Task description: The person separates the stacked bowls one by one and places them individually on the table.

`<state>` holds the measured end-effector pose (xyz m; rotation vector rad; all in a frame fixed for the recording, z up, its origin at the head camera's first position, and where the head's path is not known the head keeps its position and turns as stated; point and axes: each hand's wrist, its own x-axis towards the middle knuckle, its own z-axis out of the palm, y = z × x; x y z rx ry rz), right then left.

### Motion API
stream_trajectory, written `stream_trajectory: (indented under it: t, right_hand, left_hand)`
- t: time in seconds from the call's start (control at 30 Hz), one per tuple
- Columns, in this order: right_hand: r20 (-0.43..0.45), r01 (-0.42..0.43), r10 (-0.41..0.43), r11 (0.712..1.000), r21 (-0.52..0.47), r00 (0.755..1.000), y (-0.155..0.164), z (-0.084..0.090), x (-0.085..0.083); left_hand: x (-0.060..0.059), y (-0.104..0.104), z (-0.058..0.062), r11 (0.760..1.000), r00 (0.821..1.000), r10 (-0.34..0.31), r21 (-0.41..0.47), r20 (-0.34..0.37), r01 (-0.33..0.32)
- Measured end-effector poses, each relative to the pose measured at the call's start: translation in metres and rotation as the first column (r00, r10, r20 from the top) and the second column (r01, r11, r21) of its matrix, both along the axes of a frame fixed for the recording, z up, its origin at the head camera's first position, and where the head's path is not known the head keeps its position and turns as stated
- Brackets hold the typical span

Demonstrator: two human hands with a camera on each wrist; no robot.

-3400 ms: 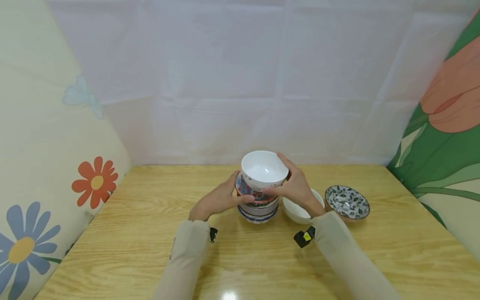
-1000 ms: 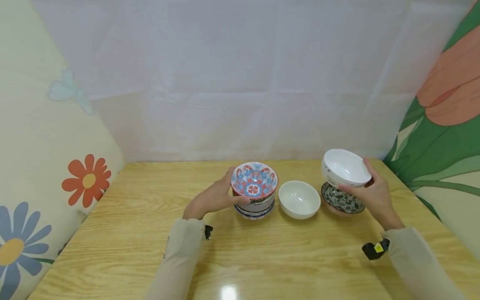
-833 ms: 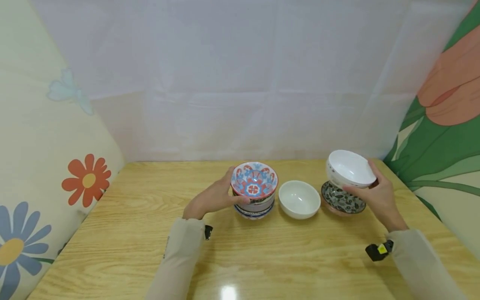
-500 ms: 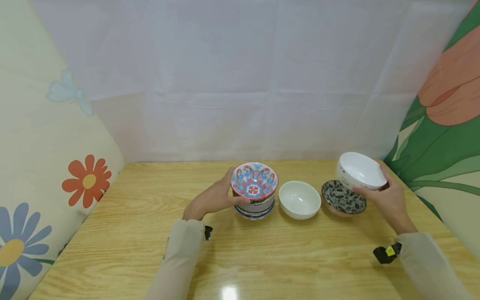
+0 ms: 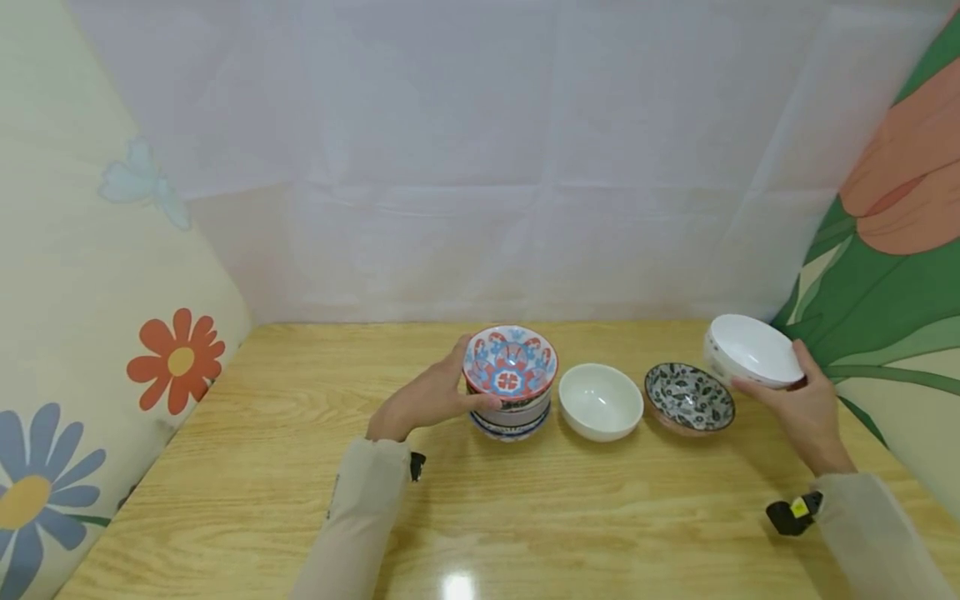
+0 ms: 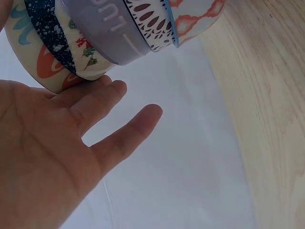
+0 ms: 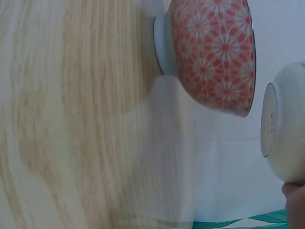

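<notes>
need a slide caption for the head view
Left hand steadies a stack of patterned bowls; right hand holds a white bowl above the wooden table.

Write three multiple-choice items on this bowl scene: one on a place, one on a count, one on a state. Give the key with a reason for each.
1. Where is the white bowl that the right hand holds?
A. Right of the leaf-pattern bowl, in the air
B. On top of the stack
C. Left of the stack

2. How many single bowls stand on the table between the stack and the held bowl?
A. One
B. Two
C. Four

3. How is the left hand?
A. Raised off the table, holding a bowl
B. Resting against the side of the stack
C. Flat on the table, away from everything

Key: 1 A, the head view shows it lifted near the table's right edge. 2 B, a plain bowl and the leaf-pattern bowl. 3 B, its fingers touch the stack's side.
</notes>
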<state>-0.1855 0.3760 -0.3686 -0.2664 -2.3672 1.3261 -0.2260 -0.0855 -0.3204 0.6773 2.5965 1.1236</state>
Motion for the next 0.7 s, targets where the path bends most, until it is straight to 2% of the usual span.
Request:
stream_trajectory:
  t: [0.47,0.7]
  right_hand:
    - [0.06,0.064,-0.064,0.998,-0.001,0.996,0.016,-0.014,0.005]
    - [0.078,0.049,-0.053,0.998,0.042,0.996,0.025,-0.022,0.006]
  left_hand:
    - [0.0,0.0,-0.001,1.0,1.0,-0.007,-0.009,-0.002,0.007]
    - [0.001,0.0,-0.001,1.0,1.0,-0.001,-0.006,-0.005,0.001]
